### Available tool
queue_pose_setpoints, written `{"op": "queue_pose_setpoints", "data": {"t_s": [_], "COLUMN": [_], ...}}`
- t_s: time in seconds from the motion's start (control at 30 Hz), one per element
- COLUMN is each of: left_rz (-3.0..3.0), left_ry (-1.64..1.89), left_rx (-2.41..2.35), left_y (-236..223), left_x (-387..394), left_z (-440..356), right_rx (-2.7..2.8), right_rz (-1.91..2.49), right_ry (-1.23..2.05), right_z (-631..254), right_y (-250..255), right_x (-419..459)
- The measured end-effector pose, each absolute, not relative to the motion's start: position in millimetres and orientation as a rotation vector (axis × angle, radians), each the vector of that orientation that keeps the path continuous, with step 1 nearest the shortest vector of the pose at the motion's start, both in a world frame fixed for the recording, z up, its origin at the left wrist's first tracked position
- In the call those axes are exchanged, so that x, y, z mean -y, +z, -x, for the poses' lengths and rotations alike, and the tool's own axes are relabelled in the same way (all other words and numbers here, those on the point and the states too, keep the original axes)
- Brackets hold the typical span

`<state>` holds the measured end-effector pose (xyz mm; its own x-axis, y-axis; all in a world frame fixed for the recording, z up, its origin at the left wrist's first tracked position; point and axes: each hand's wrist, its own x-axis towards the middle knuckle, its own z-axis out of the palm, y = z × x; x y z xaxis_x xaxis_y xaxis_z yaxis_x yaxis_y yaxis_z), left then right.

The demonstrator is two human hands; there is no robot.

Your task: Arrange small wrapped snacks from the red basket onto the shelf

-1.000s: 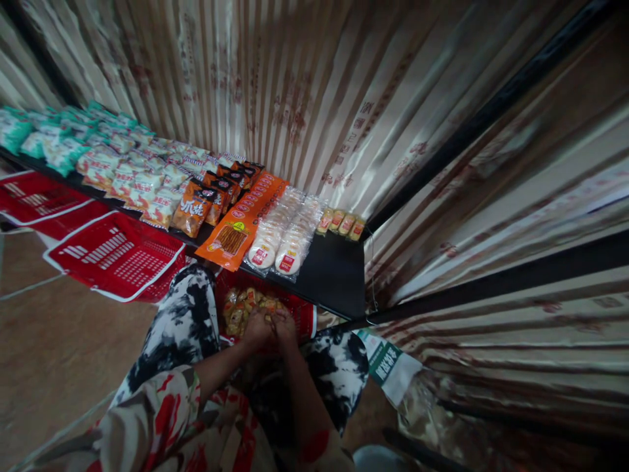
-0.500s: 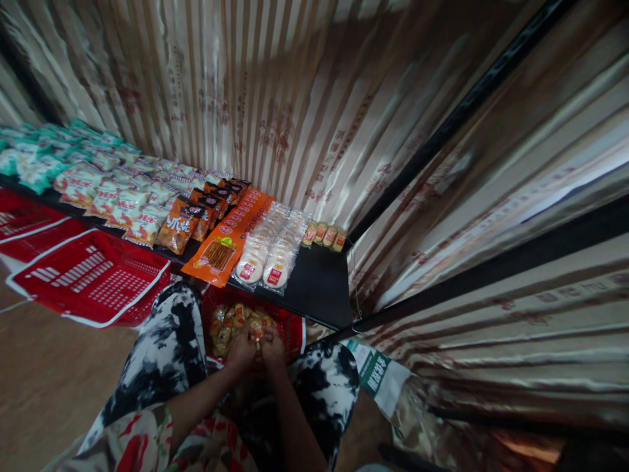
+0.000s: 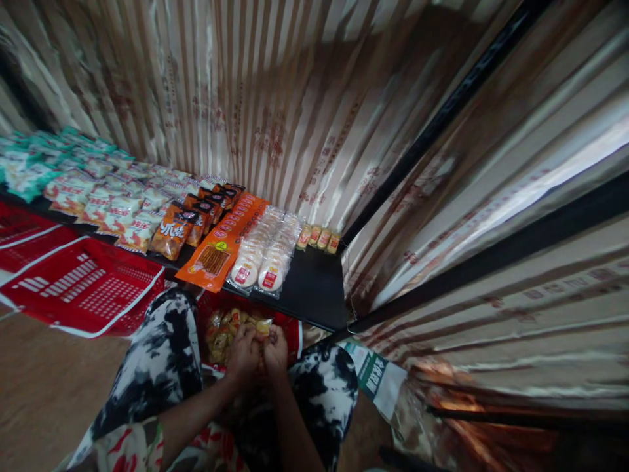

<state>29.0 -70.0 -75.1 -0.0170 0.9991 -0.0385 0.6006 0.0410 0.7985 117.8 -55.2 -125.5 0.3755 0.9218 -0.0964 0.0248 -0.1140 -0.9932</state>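
Between my knees, my left hand (image 3: 244,353) and my right hand (image 3: 276,349) are close together, their fingers closed on one small yellow wrapped snack packet (image 3: 264,326). A red basket (image 3: 293,337) stands right under them. Heaped in its left part are similar yellow snack packets (image 3: 220,341). Above the hands is a black shelf (image 3: 314,285). At its far right edge, several small yellow packets (image 3: 318,237) stand in a short row. To their left lie two rows of round white crackers (image 3: 258,259) in clear wrap. My fingertips are partly blurred.
Orange snack bags (image 3: 211,255), brown snack bags (image 3: 170,229), white snack bags (image 3: 120,216) and green bags (image 3: 29,170) line the shelf leftward. Red baskets (image 3: 93,282) with white handles sit below. Black poles (image 3: 417,288) and striped sheeting (image 3: 285,118) bound the right and back.
Both hands have risen slightly, with the yellow packet lifted and turned between them. The whole view has shifted a little, so the shelf appears further left.
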Motion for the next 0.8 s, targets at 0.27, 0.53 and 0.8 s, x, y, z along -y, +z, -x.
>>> {"op": "queue_pose_setpoints", "data": {"t_s": [0.27,0.53,0.8], "left_rz": [-1.675,-1.732,-1.744], "left_ry": [1.04,1.1,1.092], "left_rx": [-1.532,-1.461,-1.465], "left_y": [-58,-37,-26], "left_x": [67,56,47], "left_z": [-36,-40,-46], "right_rx": [0.847,0.831,0.871], "right_rz": [1.418,1.418,1.463], "right_ry": [0.923,0.859,0.784], "right_z": [-123,-123,-125], "right_y": [-97,-81,-73], "right_x": [59,64,65]}}
